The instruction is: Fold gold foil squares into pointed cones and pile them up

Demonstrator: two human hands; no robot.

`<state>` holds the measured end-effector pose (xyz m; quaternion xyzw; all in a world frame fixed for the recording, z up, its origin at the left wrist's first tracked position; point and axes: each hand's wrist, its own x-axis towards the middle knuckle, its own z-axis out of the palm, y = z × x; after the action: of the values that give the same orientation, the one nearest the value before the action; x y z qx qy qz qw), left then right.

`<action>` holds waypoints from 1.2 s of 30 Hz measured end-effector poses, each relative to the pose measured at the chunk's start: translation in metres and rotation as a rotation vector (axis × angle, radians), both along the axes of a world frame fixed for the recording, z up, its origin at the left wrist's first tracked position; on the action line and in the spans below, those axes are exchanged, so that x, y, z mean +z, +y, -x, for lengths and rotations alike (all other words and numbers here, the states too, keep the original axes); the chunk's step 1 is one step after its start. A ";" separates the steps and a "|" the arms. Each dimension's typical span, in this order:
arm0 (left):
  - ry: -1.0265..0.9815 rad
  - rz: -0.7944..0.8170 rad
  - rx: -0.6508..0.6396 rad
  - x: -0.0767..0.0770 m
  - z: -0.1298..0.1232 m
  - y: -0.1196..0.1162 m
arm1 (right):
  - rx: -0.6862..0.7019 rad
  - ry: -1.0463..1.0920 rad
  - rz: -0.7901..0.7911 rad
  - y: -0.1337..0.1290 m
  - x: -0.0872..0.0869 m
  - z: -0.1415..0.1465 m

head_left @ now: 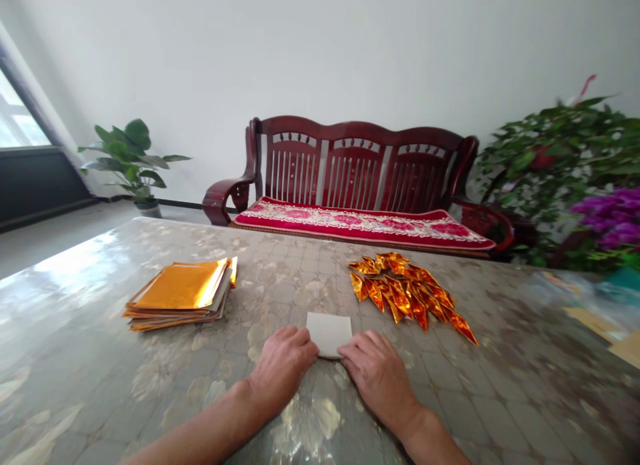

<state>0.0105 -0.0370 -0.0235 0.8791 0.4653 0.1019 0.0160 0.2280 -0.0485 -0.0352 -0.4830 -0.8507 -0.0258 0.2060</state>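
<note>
A square of pale cream paper [329, 333] lies flat on the table at lower centre of the frame, its plain face up and its edges crisp, with no fold showing. The left hand [283, 366] and right hand [377, 378] sit on either side of it, both open and palm-down. Their fingertips touch its lower edges without closing around it. The glossy, mottled tabletop [75, 331] spreads beneath them. To the left lies a stack of gold foil sheets [179, 293]; to the right, just above the right hand, lies a loose pile of folded orange-gold foil triangles [407, 288]. A dark wooden bench [360, 165] stands beyond.
</note>
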 end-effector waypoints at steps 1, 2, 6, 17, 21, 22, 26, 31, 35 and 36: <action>-0.009 0.033 0.012 0.003 0.000 0.000 | -0.005 0.008 0.009 0.000 0.001 0.001; -0.020 0.064 0.023 0.005 0.000 0.001 | -0.010 0.016 0.016 0.000 0.001 0.001; -0.068 0.155 0.042 0.014 0.002 0.006 | -0.025 0.043 0.041 0.000 0.004 0.003; -0.147 0.302 0.189 0.018 -0.001 0.024 | -0.129 0.016 0.087 0.010 0.000 0.002; -0.174 0.335 0.219 0.016 -0.001 0.026 | -0.126 0.066 0.116 0.013 -0.001 0.001; -0.176 0.340 0.224 0.016 -0.001 0.026 | -0.128 0.067 0.123 0.014 -0.001 0.002; -0.162 0.341 0.255 0.014 0.000 0.028 | -0.157 0.046 0.128 0.015 -0.001 0.003; -0.154 0.323 0.266 0.012 0.001 0.030 | -0.175 0.038 0.118 0.017 -0.002 0.005; -0.116 0.296 0.289 0.011 -0.001 0.031 | -0.202 0.028 0.150 0.018 0.001 0.007; -0.105 0.288 0.294 0.010 -0.001 0.032 | -0.208 0.028 0.157 0.018 0.001 0.007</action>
<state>0.0116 -0.0054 -0.0131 0.7838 0.5970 0.0811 0.1506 0.2206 -0.0304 -0.0339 -0.5836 -0.7924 0.0261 0.1755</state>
